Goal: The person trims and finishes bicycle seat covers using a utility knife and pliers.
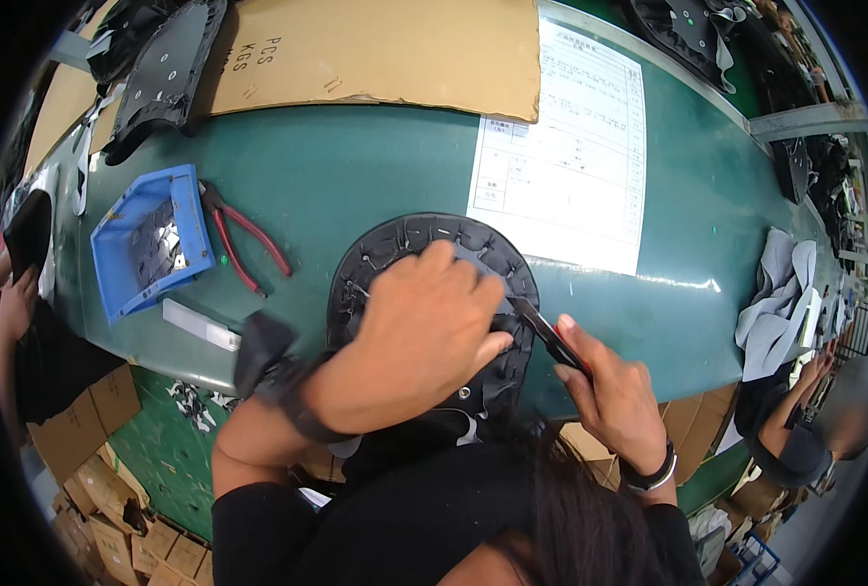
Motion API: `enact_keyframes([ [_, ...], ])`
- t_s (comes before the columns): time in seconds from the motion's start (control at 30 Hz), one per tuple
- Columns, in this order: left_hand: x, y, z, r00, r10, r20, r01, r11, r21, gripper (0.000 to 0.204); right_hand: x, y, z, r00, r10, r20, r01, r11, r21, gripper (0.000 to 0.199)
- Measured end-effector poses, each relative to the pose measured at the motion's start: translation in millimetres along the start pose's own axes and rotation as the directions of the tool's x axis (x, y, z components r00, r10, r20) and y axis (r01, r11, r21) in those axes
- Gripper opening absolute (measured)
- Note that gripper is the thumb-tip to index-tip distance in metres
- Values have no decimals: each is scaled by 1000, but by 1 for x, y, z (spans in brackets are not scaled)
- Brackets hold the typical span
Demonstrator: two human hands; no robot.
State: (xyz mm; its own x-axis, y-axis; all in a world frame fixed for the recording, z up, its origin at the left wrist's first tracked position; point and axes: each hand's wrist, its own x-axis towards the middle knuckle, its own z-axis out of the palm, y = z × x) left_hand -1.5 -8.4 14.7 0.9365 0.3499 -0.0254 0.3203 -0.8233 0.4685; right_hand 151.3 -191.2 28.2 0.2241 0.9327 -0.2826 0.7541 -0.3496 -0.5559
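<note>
A rounded black upholstered panel (356, 283) lies at the table's near edge with its back side up. Its cover is folded over the rim in pleats, with staples along it. My left hand (429, 308) is over the panel's middle, fingers curled and slightly blurred. Whatever the fingertips pinch, near a greyish patch, I cannot make out. My right hand (614, 396) holds a slim black utility knife (551, 337) with a bit of red on it. Its tip points at the panel's right rim, close to my left fingers.
On the left stand a blue bin (106, 244) of small metal pieces, red-handled pliers (248, 234) and a white-handled tool (199, 324). Cardboard (385, 59) and a printed sheet (571, 195) lie at the back. Grey cloth pieces (776, 303) lie right. Other people work at both sides.
</note>
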Motion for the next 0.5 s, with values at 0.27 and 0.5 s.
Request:
enact_keyframes([
  [0.27, 7, -20, -13, 881, -43, -472, -364, 577, -732, 26, -39, 6, 19, 997, -23, 80, -1, 956, 294, 50],
  [0.5, -16, 13, -5, 989, 137, 48, -130, 984, -124, 24, -34, 9, -14, 982, -55, 181, 70, 994, -80, 55],
])
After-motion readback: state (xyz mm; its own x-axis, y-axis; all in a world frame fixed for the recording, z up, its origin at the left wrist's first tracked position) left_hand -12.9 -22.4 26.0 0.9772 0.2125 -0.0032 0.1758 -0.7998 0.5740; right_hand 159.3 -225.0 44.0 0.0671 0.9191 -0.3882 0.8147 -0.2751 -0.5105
